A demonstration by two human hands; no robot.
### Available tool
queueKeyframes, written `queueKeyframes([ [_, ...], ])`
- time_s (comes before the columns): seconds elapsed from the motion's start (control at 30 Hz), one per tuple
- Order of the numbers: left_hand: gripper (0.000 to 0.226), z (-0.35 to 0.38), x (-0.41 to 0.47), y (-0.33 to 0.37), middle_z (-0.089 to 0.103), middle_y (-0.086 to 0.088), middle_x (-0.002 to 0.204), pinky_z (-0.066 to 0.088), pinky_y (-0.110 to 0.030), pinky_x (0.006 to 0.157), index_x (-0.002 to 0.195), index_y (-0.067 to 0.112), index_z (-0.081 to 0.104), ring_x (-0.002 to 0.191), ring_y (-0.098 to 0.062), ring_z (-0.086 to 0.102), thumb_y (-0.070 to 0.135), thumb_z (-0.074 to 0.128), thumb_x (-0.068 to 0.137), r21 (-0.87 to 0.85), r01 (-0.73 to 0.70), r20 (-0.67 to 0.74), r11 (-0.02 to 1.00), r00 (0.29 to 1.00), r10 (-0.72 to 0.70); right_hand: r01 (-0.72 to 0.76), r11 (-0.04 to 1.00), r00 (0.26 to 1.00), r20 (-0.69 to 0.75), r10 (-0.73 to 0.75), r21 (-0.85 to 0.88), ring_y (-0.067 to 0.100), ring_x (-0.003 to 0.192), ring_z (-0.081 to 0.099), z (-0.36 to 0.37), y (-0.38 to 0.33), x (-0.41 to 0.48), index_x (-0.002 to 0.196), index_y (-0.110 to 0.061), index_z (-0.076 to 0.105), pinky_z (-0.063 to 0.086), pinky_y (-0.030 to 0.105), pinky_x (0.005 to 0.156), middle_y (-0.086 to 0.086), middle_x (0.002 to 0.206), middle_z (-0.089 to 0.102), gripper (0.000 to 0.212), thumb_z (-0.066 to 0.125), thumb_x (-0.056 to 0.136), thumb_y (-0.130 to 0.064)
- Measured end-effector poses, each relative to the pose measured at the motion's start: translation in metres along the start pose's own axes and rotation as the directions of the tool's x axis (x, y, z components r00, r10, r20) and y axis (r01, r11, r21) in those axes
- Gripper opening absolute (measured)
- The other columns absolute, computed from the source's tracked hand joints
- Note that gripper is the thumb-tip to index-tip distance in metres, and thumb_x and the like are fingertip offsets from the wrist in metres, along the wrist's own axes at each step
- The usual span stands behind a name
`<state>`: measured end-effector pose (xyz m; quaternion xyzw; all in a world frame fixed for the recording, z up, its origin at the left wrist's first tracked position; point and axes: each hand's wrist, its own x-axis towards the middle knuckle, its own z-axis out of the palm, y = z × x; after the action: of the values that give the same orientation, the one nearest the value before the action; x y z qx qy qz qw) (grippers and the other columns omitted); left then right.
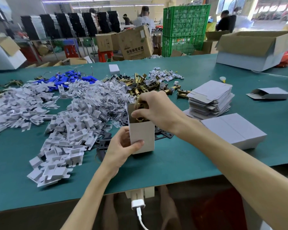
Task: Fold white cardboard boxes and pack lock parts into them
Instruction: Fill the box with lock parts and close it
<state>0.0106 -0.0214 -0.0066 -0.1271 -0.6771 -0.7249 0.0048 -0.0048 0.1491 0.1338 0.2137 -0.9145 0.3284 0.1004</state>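
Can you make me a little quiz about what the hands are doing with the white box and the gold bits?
1. True or false: the left hand holds the white box upright.
2. What does the right hand hold at the box's open top? A) a brass lock part B) a blue tube C) a black plate
3. Fill in: the stack of flat boxes lies on the white box's ___ side.
Key: 1 true; 2 A; 3 right.
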Motion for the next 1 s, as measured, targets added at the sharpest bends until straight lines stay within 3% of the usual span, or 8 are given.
queueKeyframes([
  [0.07,0.045,0.0,0.0,0.0,0.076,-0.006,0.118,0.059,-0.036,0.094,0.12,0.027,0.07,0.113,-0.024,0.071,0.021,0.087,0.079,-0.006,0.003,0.013,1.0,1.0,-0.003,0.0,1.0,0.998,0.067,0.001,-0.025,0.029,0.083,0.064,0.004,-0.003,0.001,0.088,-0.007,0.067,0.054,0.042,0.074,0.01,0.087,0.068,0.022,0.073,0.093,-0.027],
  [0.13,0.045,0.001,0.0,0.0,0.077,-0.005,0.117,0.059,-0.032,0.091,0.121,0.025,0.072,0.112,-0.022,0.072,0.018,0.086,0.079,-0.022,0.005,0.016,1.0,1.0,-0.005,0.022,0.997,0.992,0.122,-0.012,-0.079,0.029,0.082,0.063,0.009,-0.006,0.001,0.089,-0.01,0.062,0.052,0.04,0.07,0.009,0.091,0.066,0.017,0.067,0.098,-0.024],
  [0.23,0.043,0.001,-0.001,0.002,0.078,-0.005,0.114,0.058,-0.027,0.086,0.12,0.02,0.072,0.107,-0.019,0.073,0.015,0.085,0.079,-0.043,0.007,0.016,0.999,1.0,-0.007,0.065,0.985,0.985,0.167,-0.038,-0.158,0.015,0.074,0.056,0.014,-0.01,0.001,0.082,-0.025,0.051,0.04,0.029,0.059,-0.006,0.087,0.051,0.022,0.061,0.101,-0.018],
  [0.3,0.044,0.001,-0.001,0.003,0.078,-0.005,0.114,0.058,-0.026,0.085,0.121,0.015,0.072,0.106,-0.018,0.074,0.014,0.085,0.079,-0.046,0.015,0.009,0.999,1.0,-0.014,0.092,0.972,0.979,0.196,-0.049,-0.216,0.011,0.078,0.056,0.016,-0.011,0.002,0.089,-0.02,0.06,0.041,0.024,0.063,-0.007,0.09,0.049,0.016,0.059,0.099,-0.009],
  [0.43,0.041,0.001,-0.002,0.004,0.078,-0.007,0.114,0.058,-0.027,0.086,0.121,0.011,0.072,0.108,-0.021,0.074,0.008,0.085,0.082,-0.027,0.033,0.013,0.999,0.999,-0.032,0.119,0.958,0.971,0.231,-0.058,-0.26,0.03,0.094,0.069,0.014,-0.014,-0.002,0.104,-0.012,0.072,0.059,0.043,0.079,0.011,0.106,0.067,0.022,0.055,0.096,-0.001],
  [0.63,0.041,0.001,-0.001,0.005,0.078,-0.006,0.113,0.058,-0.025,0.085,0.12,0.01,0.071,0.107,-0.02,0.074,0.011,0.085,0.082,-0.005,0.051,-0.001,0.999,0.999,-0.051,0.135,0.897,0.97,0.24,-0.034,-0.421,0.037,0.081,0.06,0.02,-0.019,-0.004,0.102,-0.011,0.066,0.053,0.041,0.068,0.012,0.099,0.061,0.021,0.048,0.099,-0.002],
  [0.87,0.04,0.0,0.0,0.003,0.078,-0.006,0.114,0.058,-0.025,0.085,0.122,0.008,0.069,0.109,-0.021,0.074,0.013,0.084,0.084,0.022,0.053,-0.013,0.998,0.999,-0.053,0.112,0.878,0.981,0.192,-0.024,-0.465,0.035,0.088,0.062,0.026,-0.02,-0.006,0.108,-0.011,0.062,0.055,0.042,0.073,0.01,0.104,0.063,0.016,0.048,0.102,-0.008],
  [1.0,0.046,0.001,-0.001,0.004,0.078,-0.001,0.116,0.057,-0.022,0.086,0.123,0.01,0.068,0.11,-0.016,0.073,0.028,0.082,0.084,0.047,0.05,-0.021,0.998,0.999,-0.049,0.147,0.898,0.988,0.017,-0.154,-0.414,0.024,0.086,0.052,0.033,-0.028,-0.005,0.107,-0.009,0.054,0.041,0.033,0.064,0.006,0.104,0.058,0.01,0.049,0.101,-0.004],
])
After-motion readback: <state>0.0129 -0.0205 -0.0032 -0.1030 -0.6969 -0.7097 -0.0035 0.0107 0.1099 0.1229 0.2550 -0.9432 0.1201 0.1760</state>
